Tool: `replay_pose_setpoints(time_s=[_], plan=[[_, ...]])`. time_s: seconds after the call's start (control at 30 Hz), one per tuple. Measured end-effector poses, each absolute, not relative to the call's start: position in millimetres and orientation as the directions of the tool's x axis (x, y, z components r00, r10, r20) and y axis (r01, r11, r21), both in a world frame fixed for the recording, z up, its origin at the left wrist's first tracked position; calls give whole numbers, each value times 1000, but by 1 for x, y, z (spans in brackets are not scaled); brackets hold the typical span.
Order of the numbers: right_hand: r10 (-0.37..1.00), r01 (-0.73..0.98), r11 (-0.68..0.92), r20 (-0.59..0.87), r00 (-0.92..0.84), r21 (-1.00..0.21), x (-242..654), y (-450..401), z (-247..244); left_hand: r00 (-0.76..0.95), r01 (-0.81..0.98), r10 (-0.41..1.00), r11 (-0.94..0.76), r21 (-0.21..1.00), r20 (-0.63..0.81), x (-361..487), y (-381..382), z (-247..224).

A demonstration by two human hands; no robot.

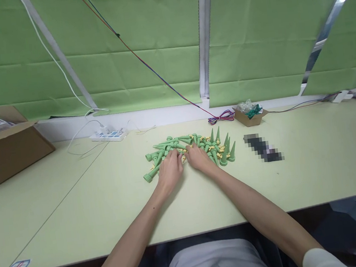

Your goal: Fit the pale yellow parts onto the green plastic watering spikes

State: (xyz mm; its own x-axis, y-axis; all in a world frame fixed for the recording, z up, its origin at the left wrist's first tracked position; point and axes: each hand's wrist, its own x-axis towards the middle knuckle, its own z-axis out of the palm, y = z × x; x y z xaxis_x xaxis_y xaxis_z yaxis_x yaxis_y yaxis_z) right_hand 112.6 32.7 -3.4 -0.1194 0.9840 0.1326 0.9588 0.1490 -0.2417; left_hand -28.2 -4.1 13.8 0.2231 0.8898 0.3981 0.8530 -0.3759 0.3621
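A pile of green plastic spikes with small yellow parts (213, 146) lies on the pale table (202, 203). Several spikes stand point-up at the pile's right end. My left hand (170, 167) is at the front left of the pile, its fingers bent and pressed together; what they hold, if anything, is too small to name. My right hand (197, 156) reaches into the middle of the pile beside it, fingers closed among the spikes, their tips partly hidden. A small yellow piece shows between the two hands.
A large cardboard box (13, 152) is at the far left, and a white power strip (110, 135) at the back. A small cardboard box (249, 119) and coiled wires (223, 117) lie behind the pile. A blurred dark object (263, 147) is to the right.
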Motion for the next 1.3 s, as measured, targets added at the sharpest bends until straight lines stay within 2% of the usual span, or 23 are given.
replay_pose_setpoints(time_s=[0.2,0.63,0.8,0.97,1.3], plan=[[982,964,152,140,-124,-216,110,34,-1,249,836,873,-412,362,418,-28,-4,12],[959,919,273,160,-235,-286,101,12,4,248,816,865,-429,386,436,-29,-1,10],[970,943,186,202,-133,-275,104,16,6,253,814,856,-440,379,451,-28,-1,10],[985,961,102,163,-61,-258,111,37,2,255,809,852,-447,382,457,-28,-1,7],[994,955,92,86,-70,-281,117,47,3,252,797,858,-447,407,449,-27,-2,7]])
